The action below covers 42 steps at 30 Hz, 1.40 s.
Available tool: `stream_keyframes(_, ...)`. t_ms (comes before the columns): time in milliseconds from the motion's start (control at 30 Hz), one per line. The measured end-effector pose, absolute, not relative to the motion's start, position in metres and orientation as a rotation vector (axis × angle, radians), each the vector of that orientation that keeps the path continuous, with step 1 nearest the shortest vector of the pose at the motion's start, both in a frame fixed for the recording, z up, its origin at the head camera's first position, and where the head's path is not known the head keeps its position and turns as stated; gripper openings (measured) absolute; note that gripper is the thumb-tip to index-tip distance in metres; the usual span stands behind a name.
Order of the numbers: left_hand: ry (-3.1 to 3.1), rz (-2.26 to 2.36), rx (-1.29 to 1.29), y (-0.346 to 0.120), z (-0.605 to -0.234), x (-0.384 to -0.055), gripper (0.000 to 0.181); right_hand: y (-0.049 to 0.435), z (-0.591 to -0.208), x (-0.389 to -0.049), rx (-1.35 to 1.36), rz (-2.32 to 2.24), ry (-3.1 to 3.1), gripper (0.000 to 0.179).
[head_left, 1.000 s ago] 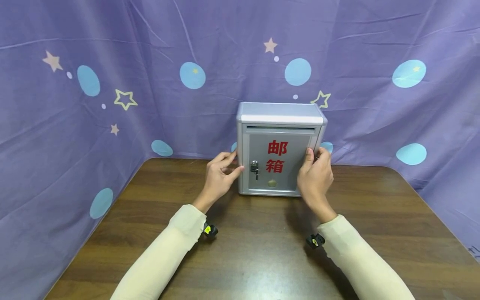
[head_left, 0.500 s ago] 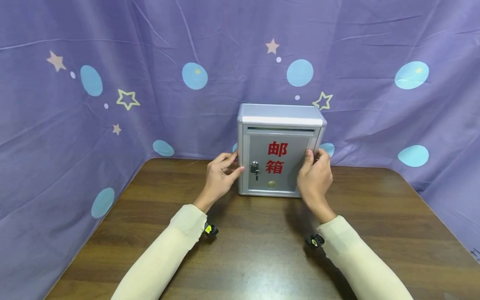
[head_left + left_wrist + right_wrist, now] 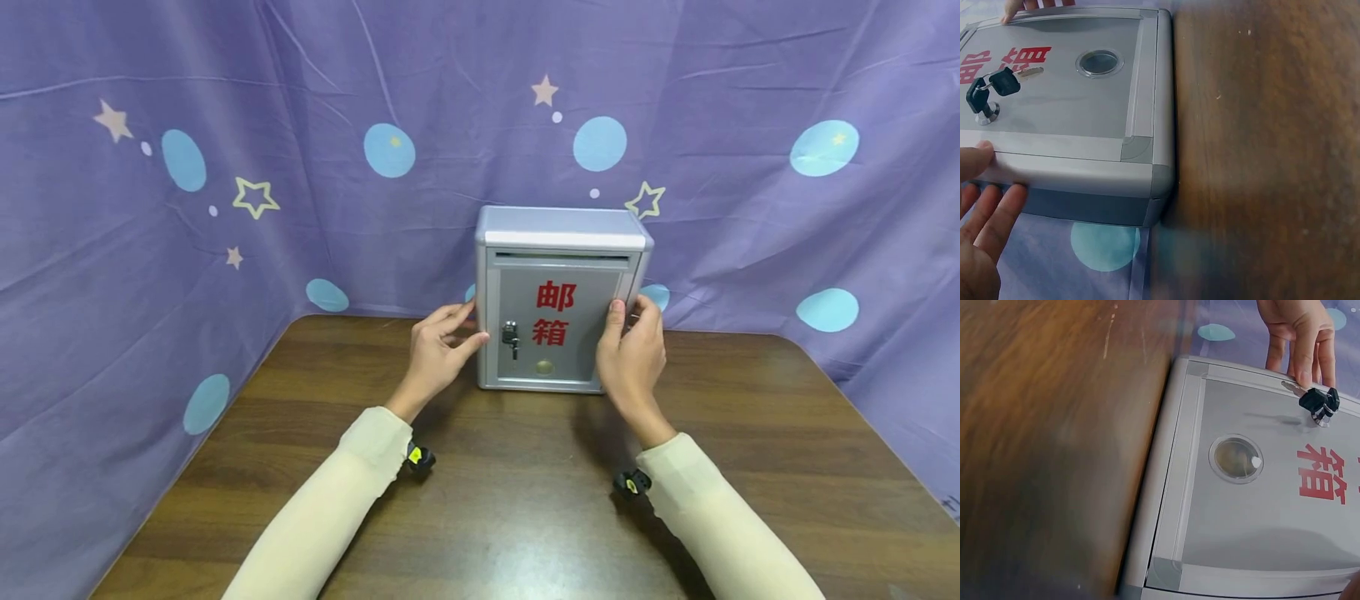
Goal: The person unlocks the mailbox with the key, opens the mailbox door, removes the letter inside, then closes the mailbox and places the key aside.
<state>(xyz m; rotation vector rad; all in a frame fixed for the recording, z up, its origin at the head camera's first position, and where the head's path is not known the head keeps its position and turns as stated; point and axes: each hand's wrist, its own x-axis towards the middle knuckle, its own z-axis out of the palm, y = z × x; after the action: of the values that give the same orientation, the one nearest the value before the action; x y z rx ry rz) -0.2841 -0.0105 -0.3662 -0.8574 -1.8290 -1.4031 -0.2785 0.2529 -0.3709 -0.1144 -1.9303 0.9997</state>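
Note:
A silver metal mailbox with red characters stands upright on the wooden table, at its far side. It has a slot under the lid, a round window low on the door, and a black-headed key in the lock. My left hand holds the box's left edge, thumb on the front near the key and fingers along the side. My right hand grips the right edge, thumb on the front. The left wrist view shows the key and my left hand against the box.
A purple cloth printed with stars and blue dots hangs behind the table and along both sides. It lies close behind the box. Bare tabletop stretches between me and the box.

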Motion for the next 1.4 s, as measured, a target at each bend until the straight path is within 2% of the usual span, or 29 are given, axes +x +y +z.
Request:
stream_keyframes(500, -1.838, -1.444, -0.866, -0.011, -0.367, -0.283, 0.048, 0.259, -0.371, -0.274, 0.069, 1.064, -1.758, 0.039)
stream_keyframes(1067, -1.821, -1.466, -0.879, -0.014, -0.368, -0.283, 0.046, 0.219, -0.362, -0.261, 0.538, 0.917, -1.618, 0.034)
stream_keyframes(1400, -1.816, -1.463, -0.888, -0.013, -0.368, -0.284, 0.046, 0.198, -0.367, -0.258, 0.672, 0.798, -1.777, 0.032)
